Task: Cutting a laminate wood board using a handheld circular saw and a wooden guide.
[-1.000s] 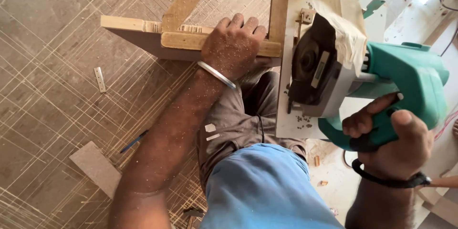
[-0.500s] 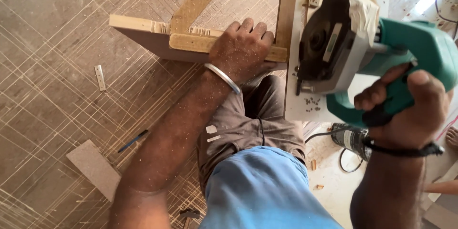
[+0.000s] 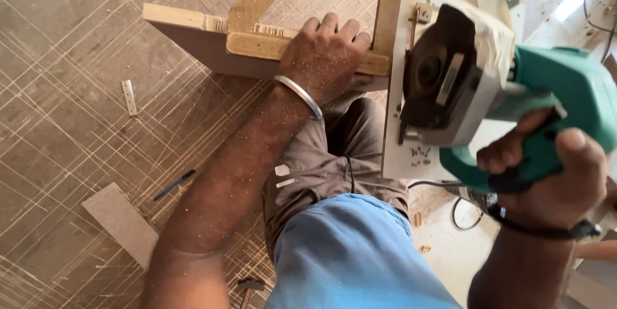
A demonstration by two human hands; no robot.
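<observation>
The person's left hand (image 3: 326,57) is pressing down flat, fingers spread and curled over the far edge of a wooden square (image 3: 270,42), just above the middle of the frame. That square is lying on a brown board (image 3: 193,48) whose pale cut edge is running from the upper left toward the centre; one arm of the square is slanting away toward the top edge of the frame. A metal bangle (image 3: 299,95) is sitting on the wrist, and fine sawdust is clinging to the forearm.

On the right side of the frame, the right hand (image 3: 556,177) is clenching the green handle of a circular saw (image 3: 463,84), fingers wrapped fully around the grip. The saw's dark motor housing and pale base plate are sitting in the upper right, right beside the end of the square and close to the left hand's fingertips. A dark band is circling the right wrist.

The scratched work surface (image 3: 64,154) is filling the left half of the frame. Lying on it are a small metal hinge (image 3: 130,97) at the left, a blue pencil (image 3: 173,185) lower down, and a flat grey offcut (image 3: 121,224) at the lower left, all well apart from both hands.
</observation>
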